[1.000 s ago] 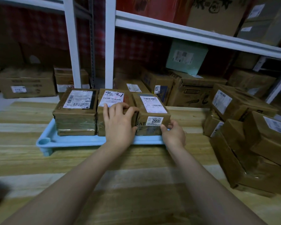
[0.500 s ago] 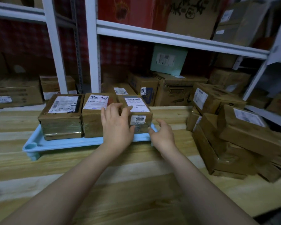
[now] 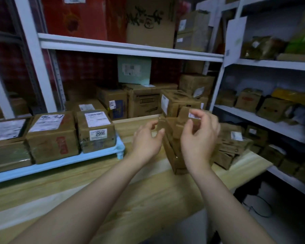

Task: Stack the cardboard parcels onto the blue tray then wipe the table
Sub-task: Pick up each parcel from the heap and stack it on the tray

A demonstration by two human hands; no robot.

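Three taped cardboard parcels stand in a row on the blue tray [image 3: 88,158] at the left; the rightmost parcel [image 3: 95,131] carries a "2996" label. To the right, a heap of loose cardboard parcels [image 3: 176,155] lies on the wooden table [image 3: 113,199]. My left hand [image 3: 146,138] and my right hand [image 3: 199,136] hover in front of that heap with loosely curled fingers, holding nothing. They hide part of a small parcel [image 3: 185,115] on top of the heap.
White metal shelving [image 3: 130,48] behind the table holds many more boxes. A second shelf unit [image 3: 264,118] stands close on the right, past the table's right edge. Cables lie on the floor at the lower right.
Both hands have left the "2996" parcel and the tray's corner and moved right to the heap of loose parcels. The view has turned right.
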